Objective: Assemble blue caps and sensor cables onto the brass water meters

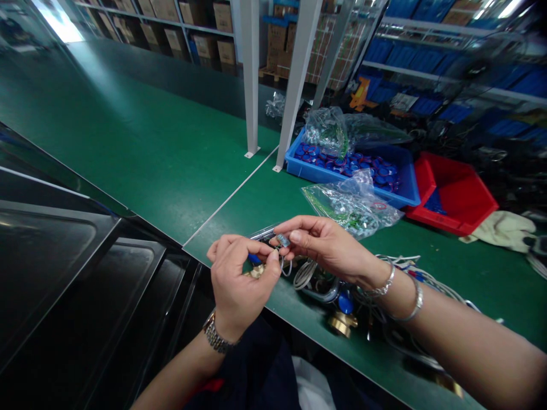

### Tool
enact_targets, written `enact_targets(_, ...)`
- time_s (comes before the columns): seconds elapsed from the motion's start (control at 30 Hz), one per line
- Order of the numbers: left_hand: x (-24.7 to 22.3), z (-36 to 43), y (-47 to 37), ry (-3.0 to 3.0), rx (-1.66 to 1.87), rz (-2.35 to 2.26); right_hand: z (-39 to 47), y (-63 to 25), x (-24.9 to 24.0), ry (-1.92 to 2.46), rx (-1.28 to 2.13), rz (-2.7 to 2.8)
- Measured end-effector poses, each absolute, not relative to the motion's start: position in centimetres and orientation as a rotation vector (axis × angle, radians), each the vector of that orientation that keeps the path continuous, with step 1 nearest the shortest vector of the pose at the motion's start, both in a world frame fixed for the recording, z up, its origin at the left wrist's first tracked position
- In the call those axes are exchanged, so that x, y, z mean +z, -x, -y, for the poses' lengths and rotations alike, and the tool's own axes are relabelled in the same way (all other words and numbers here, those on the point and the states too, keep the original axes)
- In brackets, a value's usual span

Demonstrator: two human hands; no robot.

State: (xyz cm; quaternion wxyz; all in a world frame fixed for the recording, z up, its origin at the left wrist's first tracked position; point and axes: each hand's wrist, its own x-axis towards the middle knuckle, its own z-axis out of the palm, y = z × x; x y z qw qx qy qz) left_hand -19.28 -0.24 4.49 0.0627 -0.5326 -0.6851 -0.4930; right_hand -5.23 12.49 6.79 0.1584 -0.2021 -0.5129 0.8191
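Note:
Between the thumb and fingers of my right hand [322, 245] is a small bluish-grey part [282, 240]. My left hand [243, 273] is closed in a pinch just left of it, the fingertips close to the part; what they grip is too small to make out. A thin white cable [287, 267] hangs below the fingertips. Partly hidden behind my left hand are a brass fitting [256, 271] and a blue piece [254, 259]. Coiled white cables [304, 274] lie beneath my right hand, beside a brass fitting with a blue cap [342, 323].
On the green table [205, 165] are a blue bin [350, 173] of blue round parts, a clear bag of small parts [354, 208], a red bin [465, 196] and a pale glove [502, 229]. White posts [251, 85] rise behind. Dark trays [51, 262] stand at the left.

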Motion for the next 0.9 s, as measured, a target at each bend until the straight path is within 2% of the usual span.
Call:
enact_targets(0.67,4.64,0.15,18.85,1.645,-1.484,2.096,-12.28,5.41,6.57,0.575,2.202,1.629)
enact_targets(0.9,4.49,0.23,19.20,1.598,-1.470,2.083,-12.28,5.22,6.28,0.618,2.263,1.546)
